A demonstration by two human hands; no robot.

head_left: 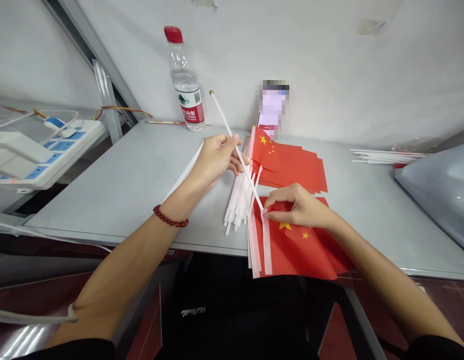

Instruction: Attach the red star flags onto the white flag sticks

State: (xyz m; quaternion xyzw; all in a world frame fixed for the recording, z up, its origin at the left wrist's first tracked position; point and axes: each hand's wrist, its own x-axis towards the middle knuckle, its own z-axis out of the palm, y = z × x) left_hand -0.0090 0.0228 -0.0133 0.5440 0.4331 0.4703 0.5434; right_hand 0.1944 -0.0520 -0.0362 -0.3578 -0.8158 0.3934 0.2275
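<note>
My left hand [221,157] is closed around a thin white flagpole [224,116] with a gold knob on its top end. The pole slants down to the right, and its lower end meets the top of the white sleeve on a small red flag [303,255] with yellow stars. My right hand [292,206] pinches that flag at the sleeve's top corner. Under it lie more flags, their white sleeve edges showing at the left. Behind, a stack of flags on white sticks [295,162] rests on the table, the stick ends fanned toward me.
A water bottle [189,100] with a red cap stands against the wall, a blurred phone [273,105] leaning to its right. White sticks [385,156] and a grey plastic bag [442,185] lie at the right of the grey table [104,185]. A power strip [62,150] with plugs is at the left.
</note>
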